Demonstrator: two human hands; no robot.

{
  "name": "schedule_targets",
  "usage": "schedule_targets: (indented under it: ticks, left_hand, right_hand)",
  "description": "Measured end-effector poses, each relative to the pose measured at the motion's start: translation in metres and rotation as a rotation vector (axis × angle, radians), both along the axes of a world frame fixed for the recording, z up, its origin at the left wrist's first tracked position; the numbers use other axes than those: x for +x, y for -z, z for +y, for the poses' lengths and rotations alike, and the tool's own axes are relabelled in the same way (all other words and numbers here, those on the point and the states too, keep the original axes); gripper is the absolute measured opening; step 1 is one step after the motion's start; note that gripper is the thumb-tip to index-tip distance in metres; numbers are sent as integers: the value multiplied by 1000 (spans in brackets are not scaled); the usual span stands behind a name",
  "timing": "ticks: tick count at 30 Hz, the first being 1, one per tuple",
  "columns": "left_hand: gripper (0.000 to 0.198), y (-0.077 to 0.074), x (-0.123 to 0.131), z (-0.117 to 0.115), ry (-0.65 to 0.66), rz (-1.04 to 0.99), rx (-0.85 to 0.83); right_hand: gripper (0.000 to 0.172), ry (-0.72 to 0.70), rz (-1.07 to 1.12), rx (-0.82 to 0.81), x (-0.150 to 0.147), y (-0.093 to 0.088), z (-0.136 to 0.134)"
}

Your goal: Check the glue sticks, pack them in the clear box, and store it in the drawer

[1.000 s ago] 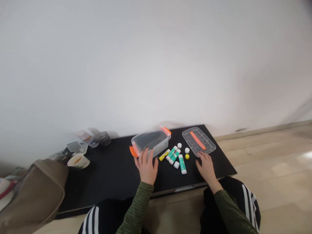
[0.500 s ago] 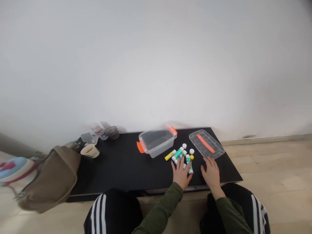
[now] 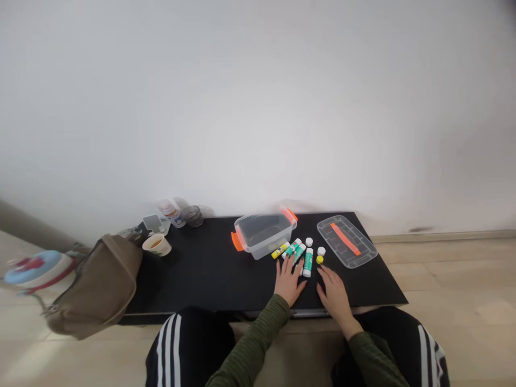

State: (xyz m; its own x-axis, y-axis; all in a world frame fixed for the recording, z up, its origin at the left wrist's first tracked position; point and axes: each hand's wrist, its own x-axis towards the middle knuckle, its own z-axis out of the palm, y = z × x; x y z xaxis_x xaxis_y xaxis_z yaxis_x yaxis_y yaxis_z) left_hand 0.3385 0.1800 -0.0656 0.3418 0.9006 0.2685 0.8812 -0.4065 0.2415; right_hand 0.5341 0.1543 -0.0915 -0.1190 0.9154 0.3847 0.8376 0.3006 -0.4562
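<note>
My left hand [image 3: 287, 285] lies with spread fingers on the near ends of several green-and-white glue sticks, partly covering them. One green-and-white glue stick [image 3: 308, 262] lies just right of those fingers, and a yellow glue stick [image 3: 280, 250] is at the left end of the group. My right hand [image 3: 334, 293] rests on the table, fingers extended and holding nothing. Its fingertips are close to a yellow cap [image 3: 320, 259]; whether they touch it I cannot tell. Two white caps, a nearer one [image 3: 321, 251] and a farther one [image 3: 309, 242], stand beyond.
Behind the glue sticks sits a clear plastic box [image 3: 266, 244] with orange clips. Its clear lid [image 3: 363, 259] lies at the right of the black table [image 3: 193, 279]. To the left are a paper cup [image 3: 163, 248] of drink, a bottle [image 3: 176, 217], a dark glass [image 3: 193, 216] and a brown bag [image 3: 97, 285].
My right hand has moved left from near the lid to the yellow cap. Under my left hand the glue sticks have shifted and lie more side by side. The view has turned slightly.
</note>
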Motion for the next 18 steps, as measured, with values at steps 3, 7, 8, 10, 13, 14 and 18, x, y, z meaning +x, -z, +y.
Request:
schedule_targets:
  ticks: [3,7,8,10,13,14,18]
  left_hand:
    - [66,4,-7,-9,-29,-12,21]
    - [67,9,-11,-22,-75,-30,17]
    - [67,10,-11,-26,-82,-38,16]
    - [67,10,-13,-36,-86,-62,12]
    - [72,11,-17,-64,-89,-129,-7]
    - [74,13,-19,-77,-99,-164,-16]
    - [61,24,-28,-140,-145,-327,-162]
  right_hand:
    - [48,3,19,-5,-1,-2,-1]
    - [48,-21,91,-7,-4,-9,-4]
    - [47,-27,118,-8,-5,-12,-6]
    - [44,-44,178,-11,-8,-19,-12]
    - [38,-83,290,-35,-13,-32,-27]
    - [35,-96,333,-56,-15,-35,-35]
    - [31,-98,518,-241,-31,-32,-83]
